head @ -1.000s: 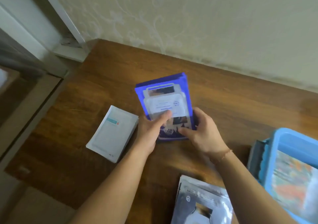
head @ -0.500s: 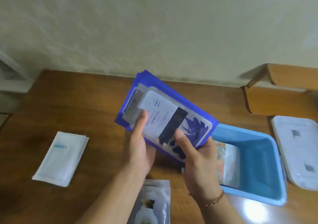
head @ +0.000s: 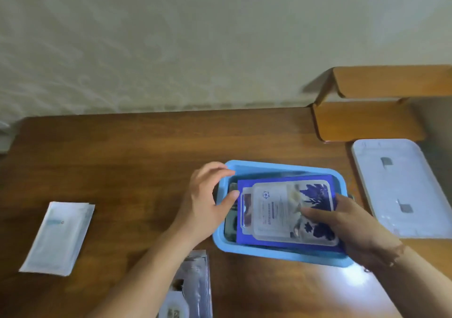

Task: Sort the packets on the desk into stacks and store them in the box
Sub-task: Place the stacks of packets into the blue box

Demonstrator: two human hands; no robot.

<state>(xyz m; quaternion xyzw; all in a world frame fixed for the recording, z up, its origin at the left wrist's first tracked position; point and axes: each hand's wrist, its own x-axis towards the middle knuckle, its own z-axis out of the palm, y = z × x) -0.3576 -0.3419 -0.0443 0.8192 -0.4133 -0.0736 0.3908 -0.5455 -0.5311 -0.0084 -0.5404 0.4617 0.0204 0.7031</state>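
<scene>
Now lowered from mid-air, the blue stack (head: pixel 286 210) lies in the box (head: pixel 281 254) at centre right, right hand (head: pixel 352 232) gripping it, left hand (head: pixel 208 202) released beside the rim. Still out: a white stack (head: pixel 58 237) at left and silver packets (head: pixel 190 290) at bottom centre.

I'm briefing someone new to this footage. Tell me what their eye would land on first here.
The bright blue box at centre right of the brown desk catches the eye first, with the purple packets lying in it under the right hand, while the left hand touches the box's left rim. Next come the white packets far left, the silvery packets at the bottom edge, and the white lid on the right.
</scene>
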